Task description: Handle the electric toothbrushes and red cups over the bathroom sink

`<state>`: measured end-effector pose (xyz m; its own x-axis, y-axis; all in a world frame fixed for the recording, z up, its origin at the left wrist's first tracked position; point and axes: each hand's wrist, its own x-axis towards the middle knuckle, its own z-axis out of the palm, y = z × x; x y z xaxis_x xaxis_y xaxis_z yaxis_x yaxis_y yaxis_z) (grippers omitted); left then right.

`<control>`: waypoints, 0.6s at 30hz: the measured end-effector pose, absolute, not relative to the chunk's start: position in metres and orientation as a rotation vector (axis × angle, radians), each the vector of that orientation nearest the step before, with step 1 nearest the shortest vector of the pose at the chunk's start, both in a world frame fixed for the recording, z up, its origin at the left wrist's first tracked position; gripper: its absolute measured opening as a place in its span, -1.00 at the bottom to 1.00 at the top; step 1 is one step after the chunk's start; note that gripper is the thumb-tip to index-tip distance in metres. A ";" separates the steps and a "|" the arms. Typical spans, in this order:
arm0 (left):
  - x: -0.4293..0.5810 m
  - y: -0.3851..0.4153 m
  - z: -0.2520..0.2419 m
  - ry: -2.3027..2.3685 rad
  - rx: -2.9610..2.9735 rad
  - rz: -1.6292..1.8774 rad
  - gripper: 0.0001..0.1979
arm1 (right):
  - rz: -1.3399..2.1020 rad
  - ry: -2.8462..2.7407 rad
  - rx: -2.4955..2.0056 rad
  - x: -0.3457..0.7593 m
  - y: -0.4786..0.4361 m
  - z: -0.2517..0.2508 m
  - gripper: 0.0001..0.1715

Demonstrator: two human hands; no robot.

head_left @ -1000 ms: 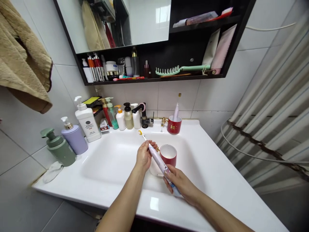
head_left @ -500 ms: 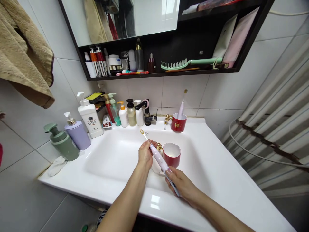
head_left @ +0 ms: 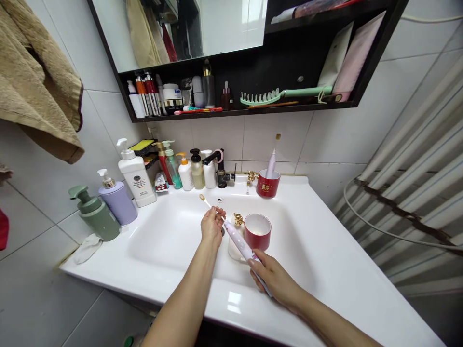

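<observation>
Over the white sink, my right hand is closed round the lower part of a pale pink electric toothbrush handle, which slants up to the left. My left hand pinches a white brush head with a yellowish tip, just beyond the upper end of the handle. The head looks pulled off the handle, with the thin metal shaft showing between them. Right beside the handle, a red cup stands in the basin, with a gold-coloured ornament to its left.
Behind the basin are a black faucet and a red cup holding another toothbrush. Several pump bottles, including a purple one, line the left and back. A dark shelf hangs above.
My left hand has moved slightly to the left with the brush head, and a gap has opened between the head and the handle. The right hand has barely moved.
</observation>
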<state>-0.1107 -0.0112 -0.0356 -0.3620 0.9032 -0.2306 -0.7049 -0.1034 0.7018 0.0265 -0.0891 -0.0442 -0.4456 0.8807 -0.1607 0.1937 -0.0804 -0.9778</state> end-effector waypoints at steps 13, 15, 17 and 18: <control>-0.086 0.073 -0.031 1.468 0.827 1.325 -0.86 | 1.352 -1.617 -1.151 0.073 -0.065 -0.038 -0.62; -0.081 0.096 -0.032 1.526 0.880 1.336 -0.80 | 1.356 -1.612 -1.165 0.078 -0.061 -0.040 -0.61; -0.077 0.116 -0.036 1.547 0.931 1.369 -0.75 | 1.366 -1.619 -1.153 0.079 -0.057 -0.039 -0.62; -0.076 0.125 -0.037 1.546 0.958 1.388 -0.74 | 1.369 -1.622 -1.138 0.079 -0.055 -0.038 -0.63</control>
<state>-0.0760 0.1248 -0.0373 -0.3668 0.9261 -0.0880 0.0118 0.0992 0.9950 0.0790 -0.0554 -0.0378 -0.3539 0.9351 -0.0171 0.1741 0.0479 -0.9836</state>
